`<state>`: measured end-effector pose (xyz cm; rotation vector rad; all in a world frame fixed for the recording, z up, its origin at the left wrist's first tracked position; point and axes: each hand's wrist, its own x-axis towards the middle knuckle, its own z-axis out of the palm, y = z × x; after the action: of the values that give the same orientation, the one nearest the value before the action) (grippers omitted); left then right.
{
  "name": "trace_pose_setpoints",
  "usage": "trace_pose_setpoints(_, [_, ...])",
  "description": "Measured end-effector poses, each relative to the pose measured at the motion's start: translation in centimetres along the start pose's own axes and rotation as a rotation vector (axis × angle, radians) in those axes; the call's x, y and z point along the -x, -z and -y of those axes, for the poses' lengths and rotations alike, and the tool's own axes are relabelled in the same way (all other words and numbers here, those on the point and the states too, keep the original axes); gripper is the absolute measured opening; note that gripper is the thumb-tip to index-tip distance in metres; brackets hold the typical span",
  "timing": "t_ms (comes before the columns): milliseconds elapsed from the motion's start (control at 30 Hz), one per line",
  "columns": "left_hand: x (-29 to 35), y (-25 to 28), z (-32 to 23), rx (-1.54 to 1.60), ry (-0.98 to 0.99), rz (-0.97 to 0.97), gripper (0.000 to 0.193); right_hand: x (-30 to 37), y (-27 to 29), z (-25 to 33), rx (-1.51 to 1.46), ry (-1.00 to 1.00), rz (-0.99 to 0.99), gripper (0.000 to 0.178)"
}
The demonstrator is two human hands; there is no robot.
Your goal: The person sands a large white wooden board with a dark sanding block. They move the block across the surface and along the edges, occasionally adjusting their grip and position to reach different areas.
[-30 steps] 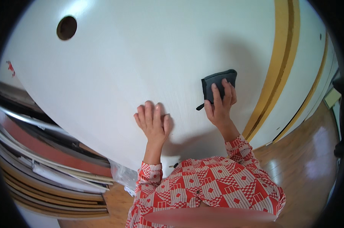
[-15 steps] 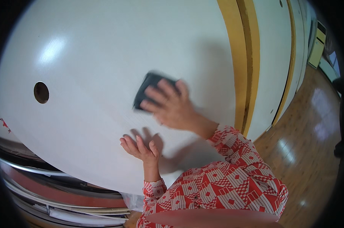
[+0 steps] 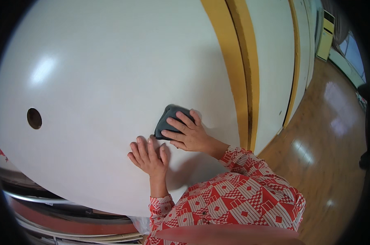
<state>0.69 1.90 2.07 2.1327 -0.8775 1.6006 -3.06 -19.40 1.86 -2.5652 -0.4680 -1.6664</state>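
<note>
From where I stand, the right hand (image 3: 195,136) has its fingers spread over a folded dark-grey cloth (image 3: 163,123), pressed beneath it against a white panel (image 3: 111,90). Just left of it, the left hand (image 3: 150,162) lies on the panel, fingers slightly apart, holding nothing. A round hole (image 3: 34,118) sits well left of both hands.

Workshop-like interior, indicated by a large white panel (image 3: 103,90), stacked boards (image 3: 70,219) and wood-look flooring (image 3: 315,163).
</note>
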Motion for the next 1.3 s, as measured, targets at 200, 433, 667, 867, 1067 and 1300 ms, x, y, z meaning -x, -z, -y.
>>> trace_pose_setpoints(200, [0.6,-1.4,-1.4,0.006,-0.076,0.122,0.044,-2.0,1.9,-8.1,0.029,-0.194,-0.121,0.055])
trace_pose_setpoints(433, [0.8,-2.1,-1.3,-0.014,-0.095,0.133,0.04,-4.1,4.6,-18.6,0.141,-0.365,-0.384,0.042])
trace_pose_setpoints(667, [1.0,-2.3,-1.5,0.022,-0.089,0.167,0.042,-0.1,1.1,-12.7,0.042,-0.34,-0.366,0.055])
trace_pose_setpoints(867, [1.7,-2.4,-1.5,0.034,-0.117,0.243,0.043,5.3,-0.5,-4.6,-0.01,-0.066,-0.065,0.056])
trace_pose_setpoints(1067, [2.0,-3.1,-1.8,0.045,-0.153,0.233,0.043,3.6,1.5,-14.0,0.028,-0.508,-0.288,0.053])
trace_pose_setpoints(1300, [2.3,-3.3,-1.9,0.049,-0.146,0.257,0.041,4.8,-0.3,-12.5,0.003,-0.616,-0.453,0.045])
